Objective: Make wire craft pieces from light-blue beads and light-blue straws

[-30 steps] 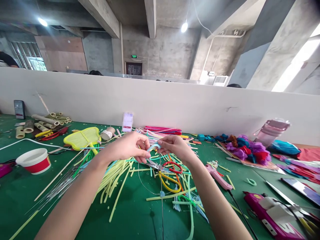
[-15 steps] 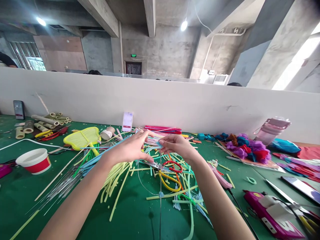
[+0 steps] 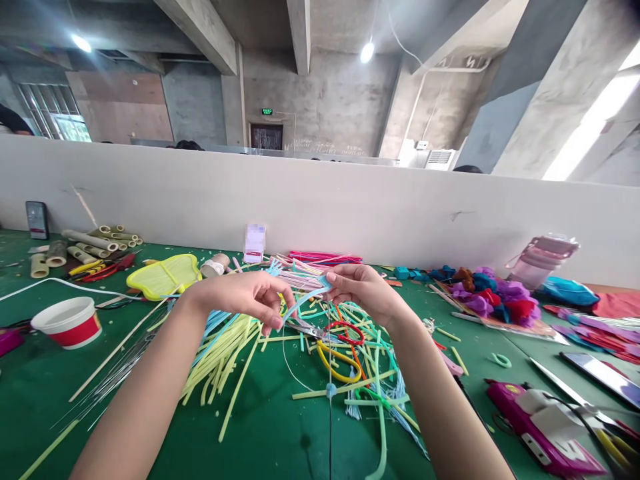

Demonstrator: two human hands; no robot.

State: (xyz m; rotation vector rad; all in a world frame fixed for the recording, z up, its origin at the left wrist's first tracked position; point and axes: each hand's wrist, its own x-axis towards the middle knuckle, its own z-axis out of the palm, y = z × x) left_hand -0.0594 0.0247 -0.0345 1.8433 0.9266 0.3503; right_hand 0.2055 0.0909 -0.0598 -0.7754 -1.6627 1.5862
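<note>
A flexible light blue strip (image 3: 306,299) arches between my hands, above the table. Its lower left end runs to the closed thumb and fingers of my left hand (image 3: 250,299). My right hand (image 3: 363,293) pinches the upper end, where a small blue piece sits at the fingertips. Below that hand a thin, straight wire (image 3: 330,433) hangs down, with a pale blue knob (image 3: 331,391) partway along it. A thin curved line joins near the knob. Just behind and under the strip lie scissors (image 3: 340,357) with red and yellow handles.
Yellow-green strips (image 3: 225,360) and thin metal rods (image 3: 120,367) spread across the left. A paper cup (image 3: 67,323), a yellow fly-swatter-like piece (image 3: 165,277) and bamboo tubes (image 3: 95,243) stand further left. At right are a pink power strip (image 3: 545,427) and a bottle (image 3: 545,260).
My left hand has moved down and left, and its fingers have closed on the blue strip, now stretched between both hands. The hanging wire and knob have shifted slightly right.
</note>
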